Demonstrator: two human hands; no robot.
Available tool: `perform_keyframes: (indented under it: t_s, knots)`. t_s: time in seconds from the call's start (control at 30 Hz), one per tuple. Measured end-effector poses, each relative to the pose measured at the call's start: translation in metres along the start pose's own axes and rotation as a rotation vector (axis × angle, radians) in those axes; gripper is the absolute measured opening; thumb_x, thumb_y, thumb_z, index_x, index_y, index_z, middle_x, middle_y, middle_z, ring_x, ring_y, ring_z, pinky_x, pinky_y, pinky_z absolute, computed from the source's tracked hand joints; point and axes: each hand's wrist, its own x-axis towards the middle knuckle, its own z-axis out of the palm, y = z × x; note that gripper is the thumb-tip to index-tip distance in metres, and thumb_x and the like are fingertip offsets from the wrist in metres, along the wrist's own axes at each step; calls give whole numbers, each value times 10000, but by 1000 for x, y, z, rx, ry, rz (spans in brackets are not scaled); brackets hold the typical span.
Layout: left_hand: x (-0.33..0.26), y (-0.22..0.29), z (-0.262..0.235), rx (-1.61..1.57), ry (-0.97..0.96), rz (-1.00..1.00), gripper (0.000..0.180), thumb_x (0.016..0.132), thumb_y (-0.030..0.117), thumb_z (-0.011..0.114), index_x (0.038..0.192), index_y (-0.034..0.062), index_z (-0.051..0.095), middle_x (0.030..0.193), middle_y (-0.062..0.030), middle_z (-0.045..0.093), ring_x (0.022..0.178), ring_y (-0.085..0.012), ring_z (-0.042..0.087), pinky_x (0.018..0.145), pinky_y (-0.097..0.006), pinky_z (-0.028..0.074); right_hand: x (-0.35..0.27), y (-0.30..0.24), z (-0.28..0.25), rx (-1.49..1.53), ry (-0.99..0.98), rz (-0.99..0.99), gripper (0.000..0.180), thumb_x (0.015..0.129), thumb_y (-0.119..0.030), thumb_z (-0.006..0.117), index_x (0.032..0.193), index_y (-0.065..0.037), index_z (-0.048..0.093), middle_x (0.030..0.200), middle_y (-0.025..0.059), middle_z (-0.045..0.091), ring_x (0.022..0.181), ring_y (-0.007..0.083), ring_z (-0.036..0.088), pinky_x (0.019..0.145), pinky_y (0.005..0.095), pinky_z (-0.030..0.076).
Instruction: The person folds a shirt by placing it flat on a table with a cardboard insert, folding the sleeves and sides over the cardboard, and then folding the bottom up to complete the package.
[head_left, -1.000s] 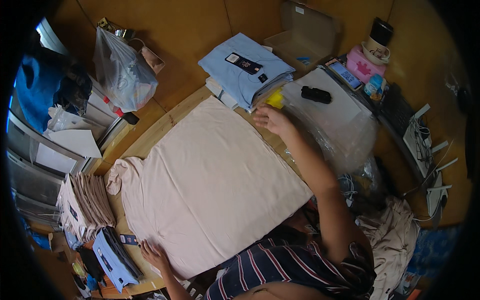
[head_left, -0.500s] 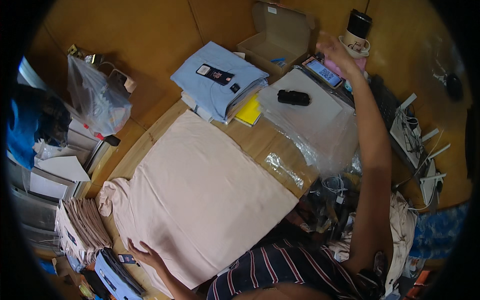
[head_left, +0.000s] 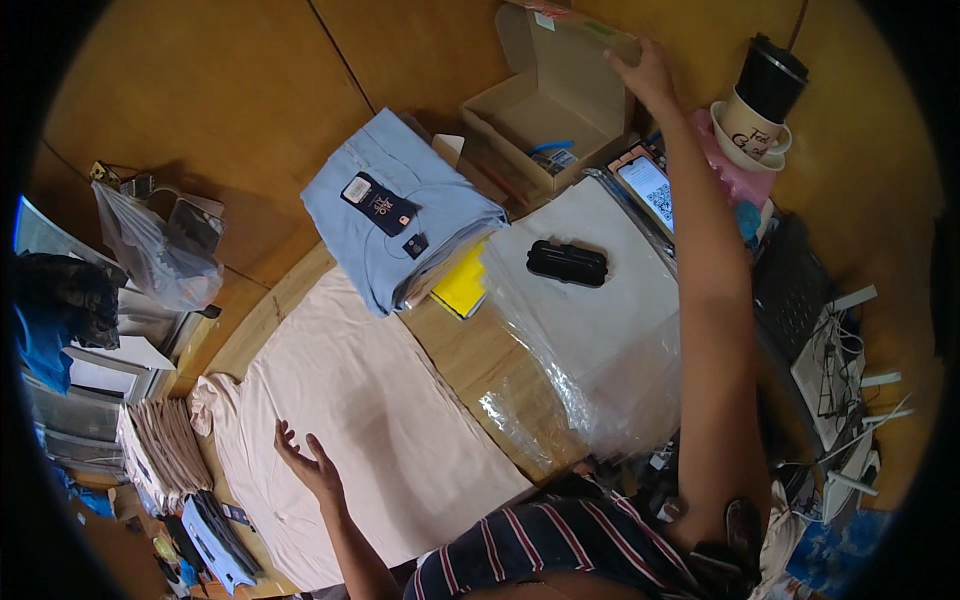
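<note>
Lower left in the frame, the pale pink cloth (head_left: 390,420) lies spread on the tabletop (head_left: 455,347), presumably to keep it smooth; the left hand (head_left: 314,470), fingers parted and empty, is over it. Upper right, the right hand (head_left: 648,80) is at the raised lid (head_left: 575,72) of the cardboard box (head_left: 506,152); whether its fingers grip, I cannot tell. Near centre, a black case (head_left: 567,264) perhaps weights the plastic sheets (head_left: 620,335).

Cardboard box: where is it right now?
In the head view, the open cardboard box stands at the top, just right of centre, right of the folded light-blue shirt, with the right hand at its raised lid.
</note>
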Motion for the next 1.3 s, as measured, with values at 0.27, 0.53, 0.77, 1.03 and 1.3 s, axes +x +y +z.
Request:
perform_keyframes:
  t_s: [0.27,0.53,0.77,1.03,1.3]
  knots:
    - [9,35,38,-158,-102,-44,429,828,149,469,1230,74,341,1123,-98,449,940,-199,434,777,-314,339,-87,-30,9,-53,95,-430,399,607,-238,685,986,-183,571,1111,159,375,1028,328,408,823,407,369]
    - [33,96,86,-335,-213,90,425,813,147,485,1206,46,360,1111,-105,454,950,-198,438,778,-311,349,-109,5,28,-69,-425,-596,266,650,-102,585,914,-135,597,998,70,484,960,271,477,818,411,362]
    - [83,94,142,-835,-420,-489,596,807,434,471,1250,82,287,1065,-93,484,979,-184,452,817,-361,357,-152,-70,36,444,-626,53,298,776,-290,549,986,-78,564,1139,140,468,975,282,504,869,384,346]
    - [129,99,187,-1302,-825,-738,704,772,540,458,1274,87,264,1191,-93,446,1021,-219,487,807,-385,420,-164,-122,108,780,-1016,334,886,677,-604,531,1298,-51,225,1322,161,264,1219,253,262,966,336,257]
    - [149,108,178,-1154,-986,-764,820,723,584,496,1285,48,231,1235,-111,404,1084,-229,443,874,-394,374,-154,-114,146,445,-1063,467,1008,599,-652,572,1301,-29,206,1336,161,234,1229,234,237,973,342,233]
